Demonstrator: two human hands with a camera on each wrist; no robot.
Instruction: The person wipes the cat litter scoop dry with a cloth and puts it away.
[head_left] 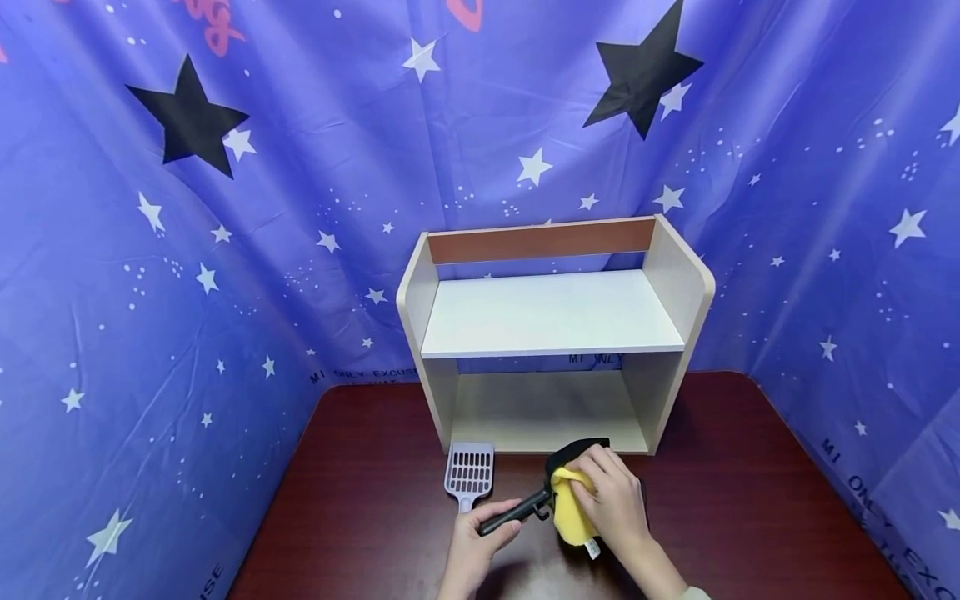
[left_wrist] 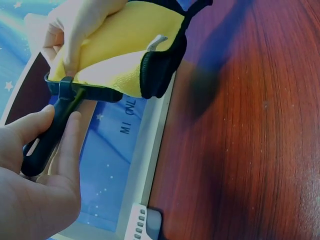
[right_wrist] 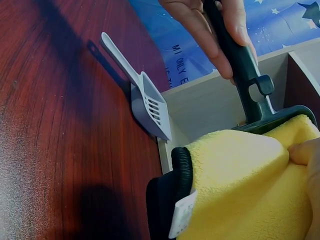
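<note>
My left hand grips the dark handle of a black scoop-like tool, its thumb and fingers on opposite sides in the left wrist view. Much of the tool's head is hidden behind a yellow cleaning cloth with black edging and a white tag. My right hand pinches the cloth and presses it against the tool's head. Both things are held above the table. A grey slotted litter scoop lies on the table just beyond my left hand.
A pale two-level shelf stands at the back of the dark reddish wooden table. The litter scoop lies close to its front left corner. Blue curtains with stars hang behind and on both sides.
</note>
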